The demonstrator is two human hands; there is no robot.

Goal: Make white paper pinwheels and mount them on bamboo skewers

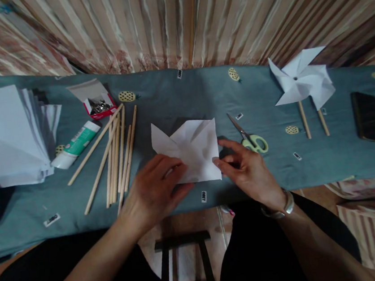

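Note:
A cut square of white paper (192, 153) lies in front of me, with slits and raised flaps along its far side. My left hand (160, 179) is closed over its near left corner, the fingers bent and partly hiding that corner. At the right edge, my right hand (241, 166) has its thumb on the paper and its other fingers curled beside it. Scissors (251, 140) with light green handles rest just beyond the right hand, blades slightly apart. Two white paper pinwheels (302, 80) on wooden sticks lie farther right.
Several wooden sticks (112, 167) lie left of the paper. Near them are a green-and-white glue tube (78, 144) and an open red box (100, 106) of small metal pieces. A paper stack (4, 134) sits far left, a phone (367, 116) far right. Curtains (160, 21) hang behind.

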